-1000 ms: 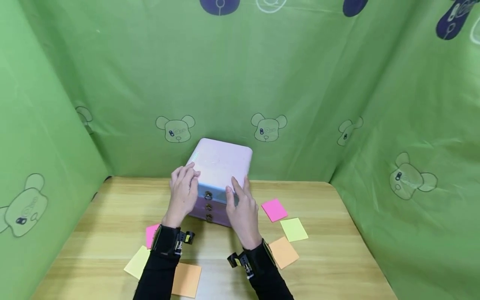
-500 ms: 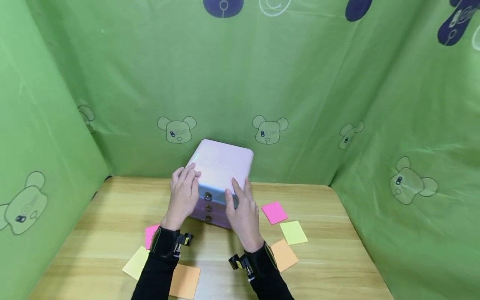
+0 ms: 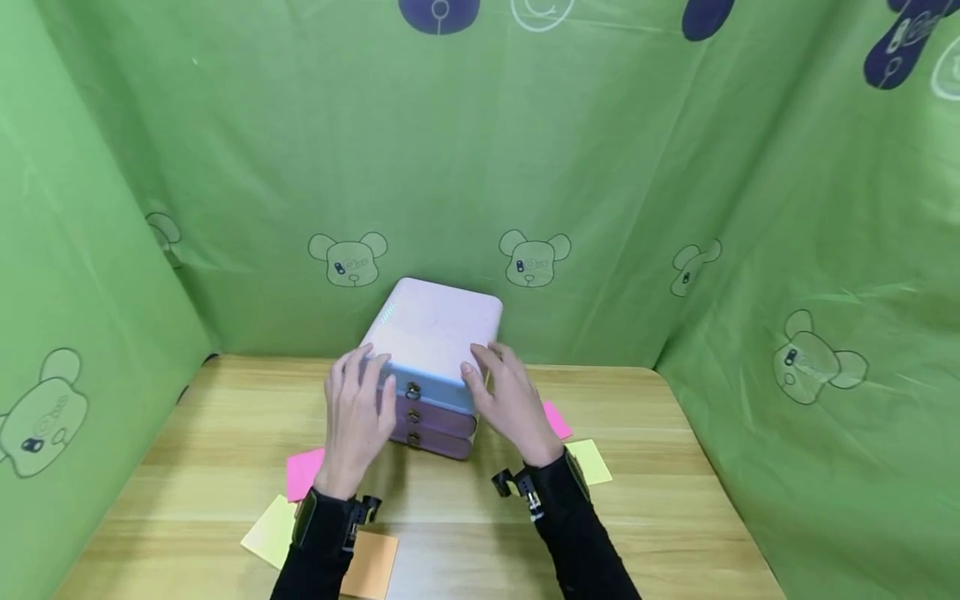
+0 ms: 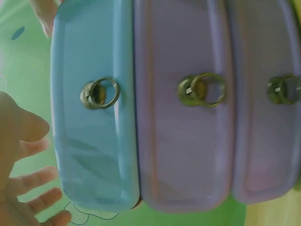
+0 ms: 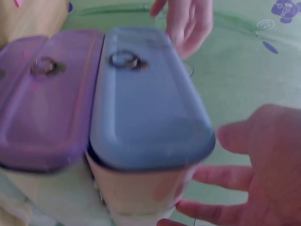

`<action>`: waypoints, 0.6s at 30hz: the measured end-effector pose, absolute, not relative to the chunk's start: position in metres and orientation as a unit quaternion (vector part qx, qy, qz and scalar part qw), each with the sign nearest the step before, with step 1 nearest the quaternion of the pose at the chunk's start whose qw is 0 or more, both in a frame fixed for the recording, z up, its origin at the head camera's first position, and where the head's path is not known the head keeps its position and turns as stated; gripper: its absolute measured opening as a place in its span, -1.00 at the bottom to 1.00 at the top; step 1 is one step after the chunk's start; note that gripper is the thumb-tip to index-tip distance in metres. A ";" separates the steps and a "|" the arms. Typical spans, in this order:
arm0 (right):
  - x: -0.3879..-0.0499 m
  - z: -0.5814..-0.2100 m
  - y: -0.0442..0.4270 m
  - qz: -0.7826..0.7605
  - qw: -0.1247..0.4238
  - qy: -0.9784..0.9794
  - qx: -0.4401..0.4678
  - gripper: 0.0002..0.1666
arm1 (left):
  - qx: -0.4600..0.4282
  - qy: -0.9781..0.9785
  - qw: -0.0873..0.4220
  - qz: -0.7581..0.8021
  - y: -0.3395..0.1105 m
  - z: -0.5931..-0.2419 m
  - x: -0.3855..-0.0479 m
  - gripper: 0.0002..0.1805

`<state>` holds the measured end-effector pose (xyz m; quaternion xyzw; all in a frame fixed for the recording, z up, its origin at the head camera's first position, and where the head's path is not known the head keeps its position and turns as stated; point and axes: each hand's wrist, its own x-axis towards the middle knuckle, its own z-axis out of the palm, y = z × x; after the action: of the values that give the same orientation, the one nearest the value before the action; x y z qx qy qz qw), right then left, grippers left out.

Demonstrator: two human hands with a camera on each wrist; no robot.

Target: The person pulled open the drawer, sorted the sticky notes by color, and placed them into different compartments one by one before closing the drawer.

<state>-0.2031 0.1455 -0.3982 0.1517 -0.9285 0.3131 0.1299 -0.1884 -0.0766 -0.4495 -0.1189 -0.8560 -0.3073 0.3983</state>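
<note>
A small chest with a pale pink top stands at the table's back, its blue top drawer and two purple drawers closed, each with a ring pull. My left hand is at the front left corner of the top, fingers spread. At the right edge, my right hand has its fingers loosely bent near the top. The left wrist view shows the blue drawer beside the left hand. In the right wrist view, the right hand is beside the chest; contact is hard to tell.
On the left of the wooden table lie pink, yellow and orange paper squares. Partly behind the right arm are a pink square and a yellow one. Green cloth hangs around the table.
Both hands have shifted: the left slightly left and down with its fingers more spread, the right to the right, its wrist swung outward. The drawer fronts show more. The chest has barely moved.
</note>
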 end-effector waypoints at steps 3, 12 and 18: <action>-0.214 -0.394 0.154 0.287 0.092 -0.937 0.177 -0.37 | -0.136 -0.843 0.425 -0.302 -0.071 -0.459 -0.180 -0.73; -0.245 -0.376 0.161 0.230 0.024 -0.944 0.234 -0.29 | -0.159 -0.846 0.419 -0.288 -0.059 -0.480 -0.170 -0.76; -0.266 -0.379 0.158 0.192 0.005 -0.950 0.246 -0.29 | -0.161 -0.851 0.414 -0.280 -0.056 -0.493 -0.172 -0.70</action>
<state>-0.2660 0.1584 -0.3785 0.2459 -0.9501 0.1917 0.0047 -0.1717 -0.0561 -0.4935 -0.1614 -0.8509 -0.2802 0.4141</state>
